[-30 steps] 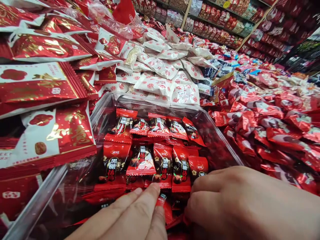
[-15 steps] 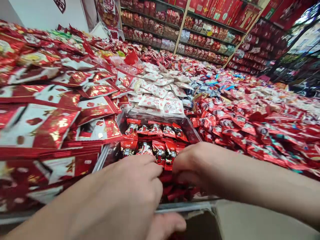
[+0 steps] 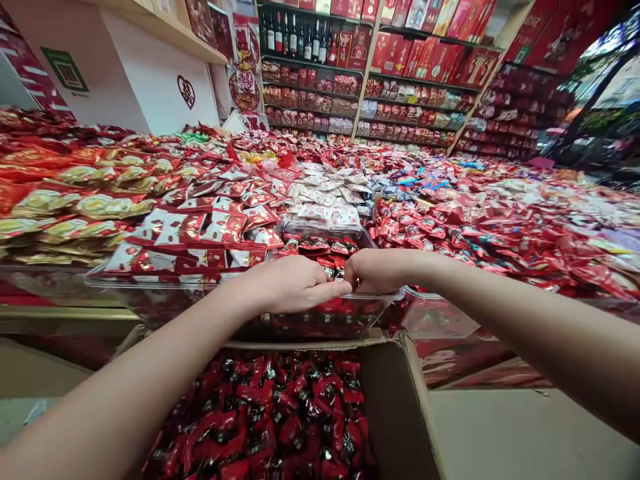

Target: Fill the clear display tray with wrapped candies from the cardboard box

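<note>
Head view: stocked shelves (image 3: pixel 370 80) rise behind the clear bin (image 3: pixel 325 321), an open cardboard box (image 3: pixel 397 407) below it. Left hand (image 3: pixel 287 283) loosely bent, right hand (image 3: pixel 375 270) curled tighter, both at the bin's red-and-black candies (image 3: pixel 320 244); can't tell whether either's gripping any.

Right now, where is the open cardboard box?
In the head view, the cardboard box sits at bottom centre, below the clear bin that both hands reach into.
</note>
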A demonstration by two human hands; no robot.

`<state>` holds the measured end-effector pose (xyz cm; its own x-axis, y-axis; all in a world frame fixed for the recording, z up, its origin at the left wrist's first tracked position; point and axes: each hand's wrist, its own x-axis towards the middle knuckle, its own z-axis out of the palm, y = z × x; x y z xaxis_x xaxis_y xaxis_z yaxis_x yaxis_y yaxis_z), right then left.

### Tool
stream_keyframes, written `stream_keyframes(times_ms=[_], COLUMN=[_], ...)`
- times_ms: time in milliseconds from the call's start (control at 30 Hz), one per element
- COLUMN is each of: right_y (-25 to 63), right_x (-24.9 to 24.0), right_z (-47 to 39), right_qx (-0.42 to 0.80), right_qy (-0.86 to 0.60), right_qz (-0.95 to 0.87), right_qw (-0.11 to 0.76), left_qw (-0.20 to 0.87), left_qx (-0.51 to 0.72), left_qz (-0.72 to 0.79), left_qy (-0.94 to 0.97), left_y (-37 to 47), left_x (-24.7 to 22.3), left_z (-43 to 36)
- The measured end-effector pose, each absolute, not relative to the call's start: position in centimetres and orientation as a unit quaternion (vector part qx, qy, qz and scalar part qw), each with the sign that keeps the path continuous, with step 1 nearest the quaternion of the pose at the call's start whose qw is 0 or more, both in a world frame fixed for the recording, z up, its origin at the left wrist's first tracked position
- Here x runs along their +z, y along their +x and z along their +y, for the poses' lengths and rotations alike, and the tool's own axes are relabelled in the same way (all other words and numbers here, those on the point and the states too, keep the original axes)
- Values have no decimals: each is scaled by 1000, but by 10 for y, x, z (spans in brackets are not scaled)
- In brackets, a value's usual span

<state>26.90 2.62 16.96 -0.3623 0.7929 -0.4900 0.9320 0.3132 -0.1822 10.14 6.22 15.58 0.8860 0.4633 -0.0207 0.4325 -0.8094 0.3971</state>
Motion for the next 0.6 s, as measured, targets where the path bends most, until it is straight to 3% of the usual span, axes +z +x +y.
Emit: stream_keyframes(times_ms=[600], right_y=[275], right_x=[172], right_z=[13], right_qx=[-210], right_qy=[596], right_qz=[769], right_qw=[94], left_qw=[179], left_qx=[-2], left_qz=[246], left_qy=[952], left_y=[104], left_x=[162], left_z=[53])
